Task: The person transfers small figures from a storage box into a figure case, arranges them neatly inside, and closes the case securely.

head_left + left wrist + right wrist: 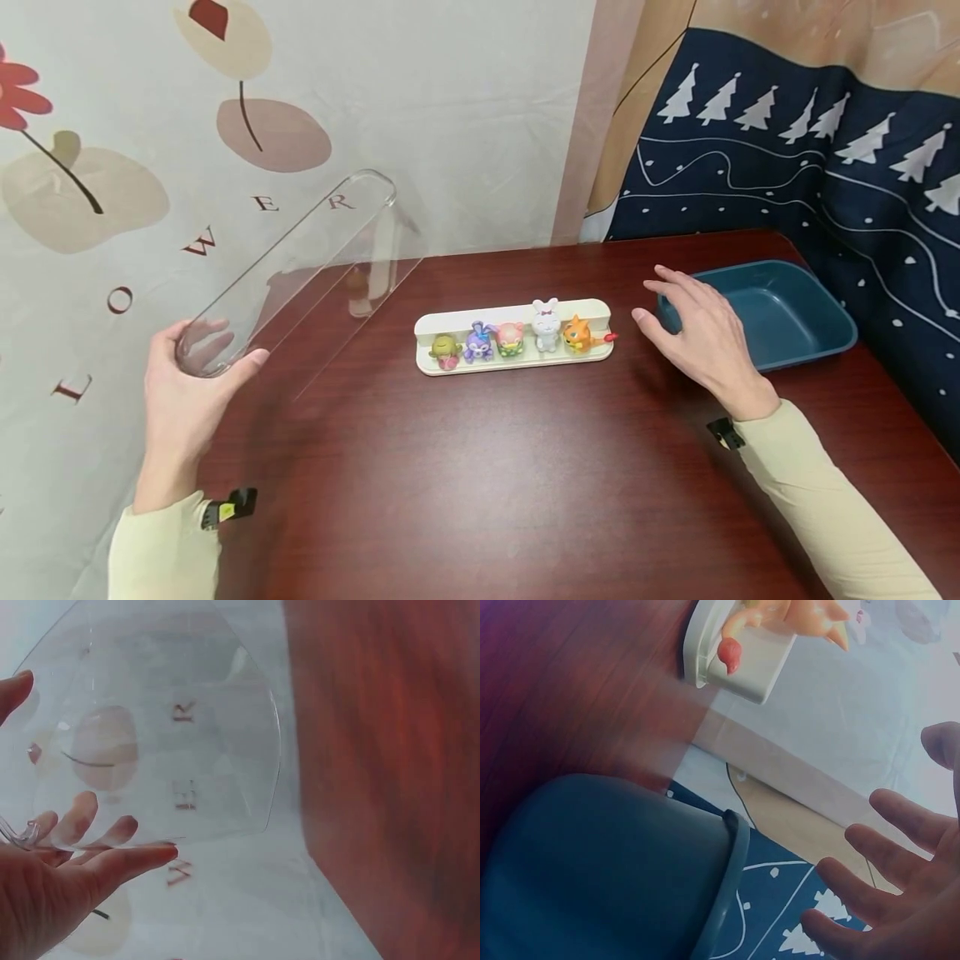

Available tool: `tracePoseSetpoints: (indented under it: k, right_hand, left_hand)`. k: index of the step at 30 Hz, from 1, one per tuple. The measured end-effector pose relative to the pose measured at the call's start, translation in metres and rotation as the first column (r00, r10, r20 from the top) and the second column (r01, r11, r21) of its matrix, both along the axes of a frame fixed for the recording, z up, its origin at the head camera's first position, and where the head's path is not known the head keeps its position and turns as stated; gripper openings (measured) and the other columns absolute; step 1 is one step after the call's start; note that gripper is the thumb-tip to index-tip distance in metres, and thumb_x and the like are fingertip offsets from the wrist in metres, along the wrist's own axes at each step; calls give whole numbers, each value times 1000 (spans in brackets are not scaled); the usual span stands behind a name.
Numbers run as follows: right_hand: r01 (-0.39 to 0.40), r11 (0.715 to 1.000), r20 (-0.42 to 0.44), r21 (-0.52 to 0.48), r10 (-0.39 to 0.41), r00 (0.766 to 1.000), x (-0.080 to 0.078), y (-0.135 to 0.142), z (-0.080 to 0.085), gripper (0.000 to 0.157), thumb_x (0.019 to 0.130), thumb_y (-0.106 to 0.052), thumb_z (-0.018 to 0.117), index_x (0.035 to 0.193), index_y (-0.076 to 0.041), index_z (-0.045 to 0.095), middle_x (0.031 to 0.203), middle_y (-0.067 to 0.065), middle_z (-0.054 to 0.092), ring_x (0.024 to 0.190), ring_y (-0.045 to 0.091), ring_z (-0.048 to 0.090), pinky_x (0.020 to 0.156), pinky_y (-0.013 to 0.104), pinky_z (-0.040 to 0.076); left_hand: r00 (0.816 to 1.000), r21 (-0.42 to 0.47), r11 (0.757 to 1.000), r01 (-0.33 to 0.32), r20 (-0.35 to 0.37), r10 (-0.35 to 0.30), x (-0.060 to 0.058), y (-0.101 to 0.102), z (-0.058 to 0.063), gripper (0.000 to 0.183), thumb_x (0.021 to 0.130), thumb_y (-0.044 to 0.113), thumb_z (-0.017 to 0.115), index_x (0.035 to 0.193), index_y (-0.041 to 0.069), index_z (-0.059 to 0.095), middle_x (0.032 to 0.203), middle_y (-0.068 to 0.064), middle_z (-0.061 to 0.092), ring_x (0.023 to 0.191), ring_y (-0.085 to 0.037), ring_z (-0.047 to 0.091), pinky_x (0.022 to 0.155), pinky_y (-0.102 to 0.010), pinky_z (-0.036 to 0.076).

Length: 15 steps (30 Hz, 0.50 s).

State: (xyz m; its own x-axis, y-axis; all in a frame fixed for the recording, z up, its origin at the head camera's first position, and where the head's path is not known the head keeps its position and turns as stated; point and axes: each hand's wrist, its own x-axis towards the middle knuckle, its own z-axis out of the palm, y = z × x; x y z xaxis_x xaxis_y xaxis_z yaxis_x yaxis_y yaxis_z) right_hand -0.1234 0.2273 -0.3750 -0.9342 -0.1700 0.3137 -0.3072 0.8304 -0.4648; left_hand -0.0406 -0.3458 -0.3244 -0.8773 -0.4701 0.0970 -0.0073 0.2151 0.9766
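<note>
My left hand [186, 396] grips one end of a long clear plastic cover [288, 271], thumb on one side and fingers on the other. The cover is raised and tilted above the table's left side; in the left wrist view the see-through cover [217, 750] fills much of the picture. On the table a white display stand [450, 323] carries several small figurines: a green one [446, 348], a purple one [478, 343], a pink one [510, 339], a white rabbit [546, 329] and an orange one [577, 336]. My right hand [701, 337] holds nothing, its fingers apart, near the blue tub [821, 346].
The dark red-brown table [480, 492] meets a pale printed cloth [465, 125] at the back and left. Navy cloth with white trees [750, 167] hangs behind the tub at right. No contents show in the tub.
</note>
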Motion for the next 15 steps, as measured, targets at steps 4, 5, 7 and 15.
tracePoseSetpoints:
  k: [4,5,7,15]
  right_hand:
    - [4,1000,-2,-2,-4,1000,0,0,1,59,96,-46,68,141,-9,64,157,15,47,141,42,43,114,68,29]
    - [6,1000,-1,-3,-6,1000,0,0,2,59,96,-46,68,141,-9,63,157,15,47,141,42,43,114,68,29]
    - [10,1000,-4,-4,-10,1000,0,-1,3,59,96,-47,68,141,-9,63,157,15,47,140,42,44,114,68,30]
    - [19,997,4,-76,-19,1000,-1,-8,14,60,98,-48,65,145,-12,60,158,11,47,140,39,45,108,69,36]
  left_hand:
    - [998,-43,997,60,-26,-61,-5,11,10,79,75,-5,90,138,17,48,137,0,61,119,-9,62,83,-11,51]
    - [996,-41,996,77,-36,-79,-6,14,12,79,75,-5,90,138,16,48,137,0,61,119,-10,62,83,-11,51]
    - [992,-30,994,110,-60,-111,-8,19,17,79,75,-7,89,139,15,48,136,0,62,120,-10,62,83,-11,52]
    - [960,-12,974,225,-166,-224,-22,38,36,75,75,-11,87,138,11,52,131,-3,66,112,-11,68,81,-14,55]
